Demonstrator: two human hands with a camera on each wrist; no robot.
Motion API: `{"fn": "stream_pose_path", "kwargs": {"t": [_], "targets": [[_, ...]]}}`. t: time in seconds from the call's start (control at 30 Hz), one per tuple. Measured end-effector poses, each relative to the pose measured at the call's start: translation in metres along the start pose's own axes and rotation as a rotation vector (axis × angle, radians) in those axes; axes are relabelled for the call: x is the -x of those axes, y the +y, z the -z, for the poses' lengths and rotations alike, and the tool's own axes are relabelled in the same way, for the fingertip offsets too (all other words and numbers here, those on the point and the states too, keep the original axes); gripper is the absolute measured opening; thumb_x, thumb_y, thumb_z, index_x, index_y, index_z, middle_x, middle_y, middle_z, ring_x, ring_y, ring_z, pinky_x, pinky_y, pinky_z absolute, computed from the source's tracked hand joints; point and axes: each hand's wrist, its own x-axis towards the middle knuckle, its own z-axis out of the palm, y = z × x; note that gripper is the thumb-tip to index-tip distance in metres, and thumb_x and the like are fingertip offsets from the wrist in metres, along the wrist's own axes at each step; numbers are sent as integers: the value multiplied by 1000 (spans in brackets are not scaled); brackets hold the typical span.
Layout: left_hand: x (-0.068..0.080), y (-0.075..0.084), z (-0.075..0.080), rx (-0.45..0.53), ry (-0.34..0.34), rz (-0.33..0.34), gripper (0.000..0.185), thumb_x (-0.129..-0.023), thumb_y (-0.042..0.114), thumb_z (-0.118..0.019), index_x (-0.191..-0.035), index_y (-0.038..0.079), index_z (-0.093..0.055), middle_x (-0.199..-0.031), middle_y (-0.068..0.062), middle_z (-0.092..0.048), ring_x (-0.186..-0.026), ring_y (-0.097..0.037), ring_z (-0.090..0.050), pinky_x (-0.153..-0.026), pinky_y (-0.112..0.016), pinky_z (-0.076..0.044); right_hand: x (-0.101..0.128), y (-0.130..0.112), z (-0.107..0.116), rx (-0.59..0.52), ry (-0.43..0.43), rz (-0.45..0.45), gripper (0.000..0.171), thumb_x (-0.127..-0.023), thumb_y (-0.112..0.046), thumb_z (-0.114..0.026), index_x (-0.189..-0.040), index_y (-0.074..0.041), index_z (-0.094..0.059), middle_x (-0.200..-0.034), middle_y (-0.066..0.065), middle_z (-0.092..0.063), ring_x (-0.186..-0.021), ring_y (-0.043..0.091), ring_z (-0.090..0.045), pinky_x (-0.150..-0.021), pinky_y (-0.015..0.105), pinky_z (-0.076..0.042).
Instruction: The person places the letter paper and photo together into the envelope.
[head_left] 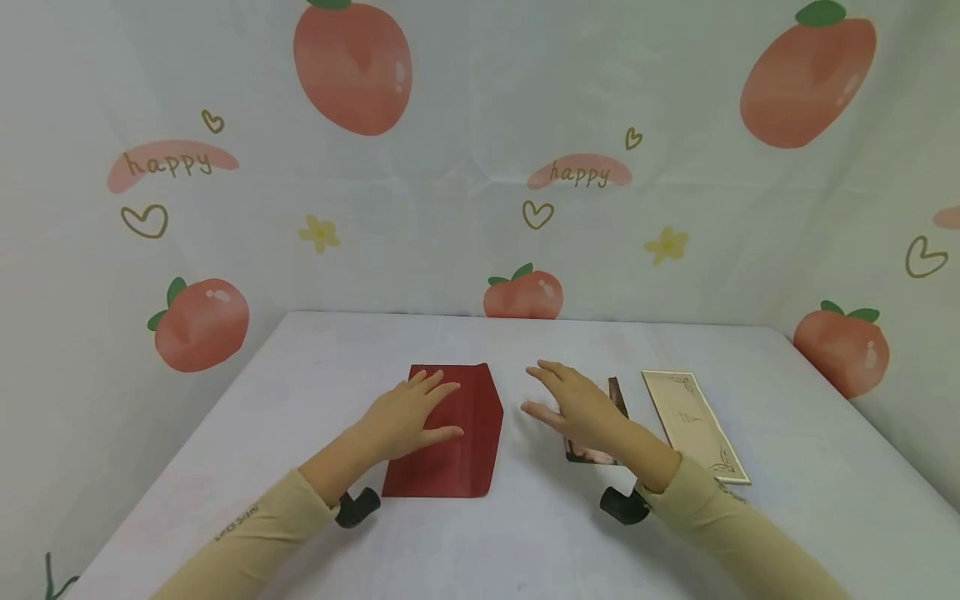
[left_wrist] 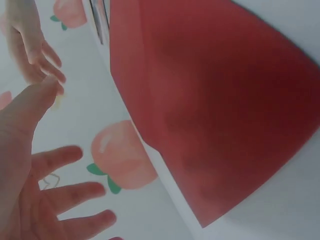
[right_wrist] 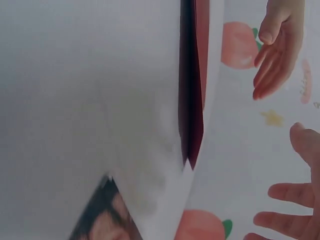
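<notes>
A red envelope (head_left: 446,467) lies on the white table, its flap side toward the right. My left hand (head_left: 405,417) hovers over its left part with fingers spread, holding nothing. To the right, my right hand (head_left: 588,408) is held above a dark-edged photo (head_left: 592,455), which it partly covers in the head view. Its fingers are extended and hold nothing. A corner of the photo (right_wrist: 107,212) shows in the right wrist view. There the envelope (right_wrist: 191,110) appears nearly edge-on, its flap slightly raised.
A cream card (head_left: 693,421) with ornamental corners lies at the right, beside the right forearm. A white cloth backdrop (head_left: 465,208) with printed fruit and hearts rises behind the table (head_left: 480,550). A black wrist device (head_left: 626,505) sits under each forearm.
</notes>
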Motion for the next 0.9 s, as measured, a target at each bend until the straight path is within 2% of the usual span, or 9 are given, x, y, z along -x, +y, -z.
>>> {"fn": "stream_pose_path", "kwargs": {"t": [0.13,0.33,0.63,0.9], "targets": [[1,2,-5,29,-81,-2,64,-86,51,-58,-137,15,-45,-145,-17,-42,-135,-41,-36,-107,-55,-34,-3,-8,-9,-40,-43,25,55,-90,-39,-59,-134,-8,-48,-137,15,-49,-126,33,-48,-101,49,-44],[1,6,-15,38,-173,2,65,-85,54,-58,-137,17,-45,-145,-15,-42,-135,-40,-36,-109,-53,-32,-7,-19,-19,-121,-116,87,50,-89,-31,-62,-130,-5,-51,-133,14,-52,-124,31,-50,-99,46,-45],[5,9,-24,46,-221,-21,68,-82,55,-61,-136,17,-46,-145,-18,-42,-135,-42,-36,-108,-55,-34,-13,-31,-35,-152,-207,174,48,-89,-29,-62,-128,-2,-52,-132,15,-53,-123,29,-51,-102,43,-44],[5,11,-28,15,-277,18,72,-80,59,-61,-138,21,-44,-149,-16,-37,-137,-41,-33,-105,-56,-37,-15,-38,-42,-96,-229,215,47,-89,-29,-63,-126,-2,-55,-132,17,-54,-125,32,-50,-103,45,-42]]}}
